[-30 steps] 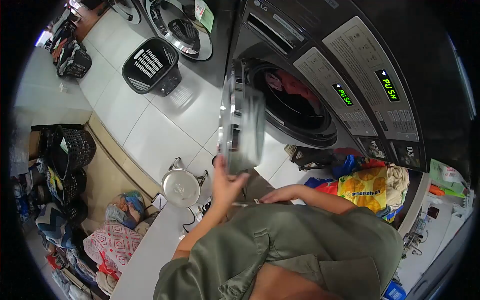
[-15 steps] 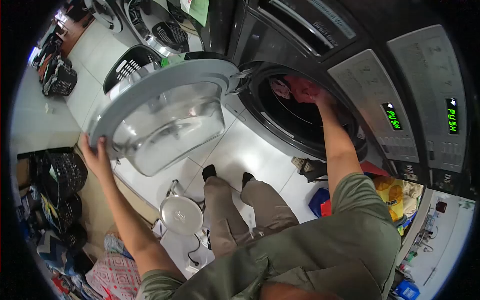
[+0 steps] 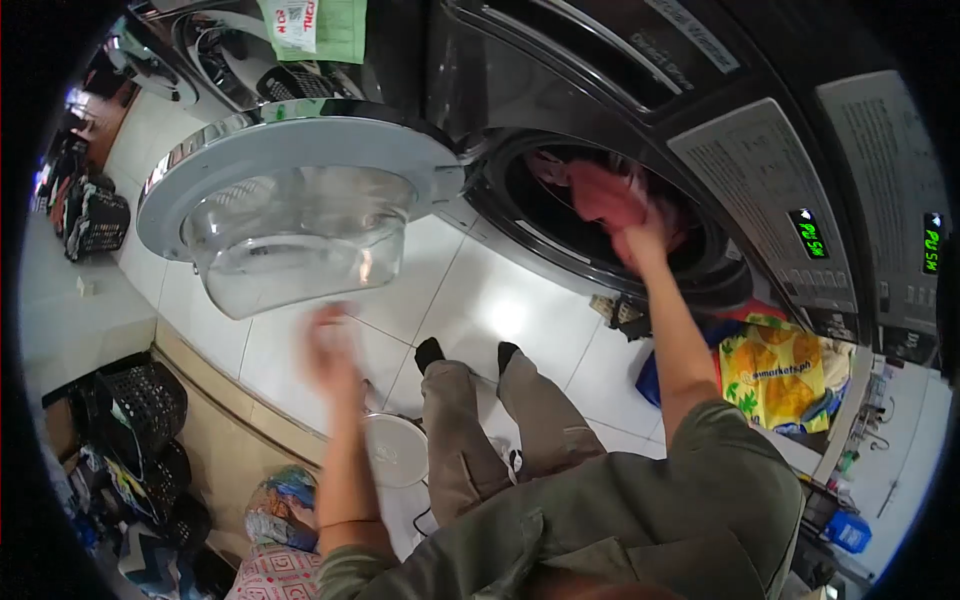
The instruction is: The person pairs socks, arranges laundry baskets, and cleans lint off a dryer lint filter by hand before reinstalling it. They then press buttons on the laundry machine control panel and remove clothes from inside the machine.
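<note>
My right hand [image 3: 640, 246] reaches into the round opening of a dark front-load washing machine [image 3: 560, 90], its fingers closed on a pink-red cloth [image 3: 604, 192]. Lighter pink fabric shows beside that cloth in the drum. The machine's door [image 3: 290, 145], a grey ring with a clear glass bowl, stands swung wide to the left. Just below the glass, touching nothing that I can see, is my left hand [image 3: 330, 350]. Motion smears its fingers.
Black laundry baskets [image 3: 140, 405] line the lower left. A yellow bag [image 3: 772, 368] and a blue bag [image 3: 652, 378] lie under the machine at right. Near my legs is a round pale stool or lid [image 3: 396, 450]. A green paper [image 3: 340, 30] hangs on the neighbouring machine.
My left hand has left the door's edge and moved right, below the glass. My right hand has drawn the pink-red cloth closer to the drum's opening. The camera view has shifted.
</note>
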The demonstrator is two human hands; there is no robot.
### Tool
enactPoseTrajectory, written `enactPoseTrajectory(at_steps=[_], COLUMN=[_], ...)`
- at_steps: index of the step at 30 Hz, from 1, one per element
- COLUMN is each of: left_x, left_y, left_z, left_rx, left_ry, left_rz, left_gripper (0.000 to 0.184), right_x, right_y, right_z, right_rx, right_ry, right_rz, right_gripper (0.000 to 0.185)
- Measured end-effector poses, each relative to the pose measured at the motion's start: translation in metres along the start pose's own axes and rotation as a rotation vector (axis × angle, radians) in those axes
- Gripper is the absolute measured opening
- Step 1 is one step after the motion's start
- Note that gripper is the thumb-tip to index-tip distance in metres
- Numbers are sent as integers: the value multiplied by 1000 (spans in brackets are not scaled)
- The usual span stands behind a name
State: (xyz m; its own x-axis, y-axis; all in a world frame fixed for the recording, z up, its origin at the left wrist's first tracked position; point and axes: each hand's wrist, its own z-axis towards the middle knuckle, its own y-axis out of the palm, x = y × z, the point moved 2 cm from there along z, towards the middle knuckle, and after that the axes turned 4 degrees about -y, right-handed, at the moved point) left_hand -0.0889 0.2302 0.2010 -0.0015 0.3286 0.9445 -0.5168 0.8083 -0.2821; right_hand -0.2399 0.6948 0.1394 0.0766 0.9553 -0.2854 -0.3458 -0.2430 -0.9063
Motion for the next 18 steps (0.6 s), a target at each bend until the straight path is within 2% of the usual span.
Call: enactPoseTrajectory(at_steps=[1,2,3,4,5,6,7,8,9,13,15,16,18], left_x=[-3,-13,-29,-36,-42,-44,-46,-43,-37,-12,-1,3,12], left_y=[46,86,121,147,172,196,216,234,247,282,295,300,313], left_z=[-31,-56,-84,-103,-114,-123,-125,-121,-115,-106,-106,-104,-104], left_rx=[-303,-542,-562,-674,-676,-672,-764,-847,-866,-883,-912,-927,-974], left_ry=[-268,-582,-974,-1091,-1295,-1503,-1555,-1579,-1470,-1331,-1289,-1266,-1231], left_rz=[-340,-446,-612,-515,-631,-749,-1060,-1380,-1478,-1568,-1555,-1539,-1488], left_gripper=[23,34,55,75,77,79,82,84,65,60,57,55,52], right_x=[14,-32,-64,-63,-71,-78,-87,-108,-119,-145,-164,-163,-159], right_y=[9,-32,-57,-63,-69,-79,-90,-111,-126,-172,-191,-192,-189], right_z=[-26,-39,-52,-64,-81,-98,-109,-116,-124,-167,-181,-189,-206], right_rx=[-126,-310,-29,-158,-58,-118,-113,-153,-164,-562,-556,-552,-762], right_ry=[139,288,17,40,-59,-1,-70,-19,-78,-124,-249,-246,-235], right_rz=[193,217,269,299,370,426,432,510,464,618,657,660,872], right_gripper=[53,48,42,41,42,42,42,42,39,39,41,41,49])
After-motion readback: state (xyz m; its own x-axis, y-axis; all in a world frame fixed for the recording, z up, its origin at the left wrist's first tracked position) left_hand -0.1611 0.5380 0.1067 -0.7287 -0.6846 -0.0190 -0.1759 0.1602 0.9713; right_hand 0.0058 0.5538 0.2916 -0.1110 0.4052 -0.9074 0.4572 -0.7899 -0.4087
